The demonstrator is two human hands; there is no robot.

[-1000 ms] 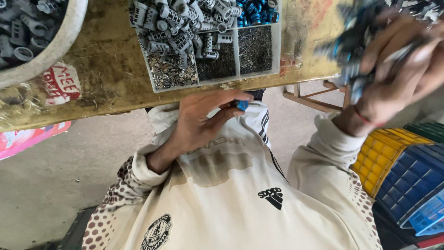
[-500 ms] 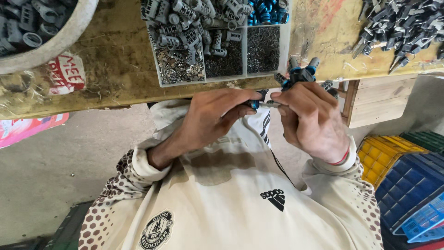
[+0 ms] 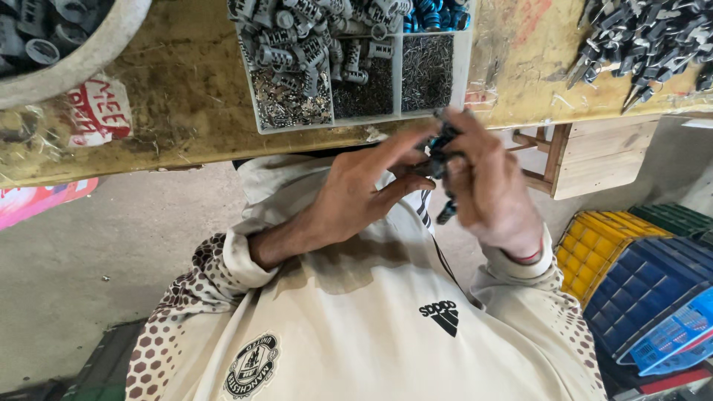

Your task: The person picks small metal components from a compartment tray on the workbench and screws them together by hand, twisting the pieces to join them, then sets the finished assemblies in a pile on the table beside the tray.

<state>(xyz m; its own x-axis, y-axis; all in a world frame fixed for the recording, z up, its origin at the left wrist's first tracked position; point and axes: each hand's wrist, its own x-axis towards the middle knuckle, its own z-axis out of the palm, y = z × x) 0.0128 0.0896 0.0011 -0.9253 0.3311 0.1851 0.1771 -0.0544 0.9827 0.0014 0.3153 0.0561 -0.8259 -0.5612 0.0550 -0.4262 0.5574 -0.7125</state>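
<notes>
Worn yellow wood makes up the workbench (image 3: pixel 171 96), and just below its near edge the two hands meet over the person's lap. A second ago the right hand (image 3: pixel 494 197) was out at the far right, lifting a bunch of dark parts from the loose pile of grey clips (image 3: pixel 646 44); since then it has come back to the middle and closed around a small cluster of dark grey and blue parts (image 3: pixel 444 148). The left hand (image 3: pixel 356 197), which had been waiting under the bench edge, has moved up to meet it, its thumb and forefinger pinched narrow at the same cluster. The view is blurred, so whether the left hand holds a separate small piece cannot be told. The change suggests that fetching is over and fitting together has begun. Just beyond the hands sits the divided tray (image 3: pixel 349 122) of grey caps, screws and blue pieces.
</notes>
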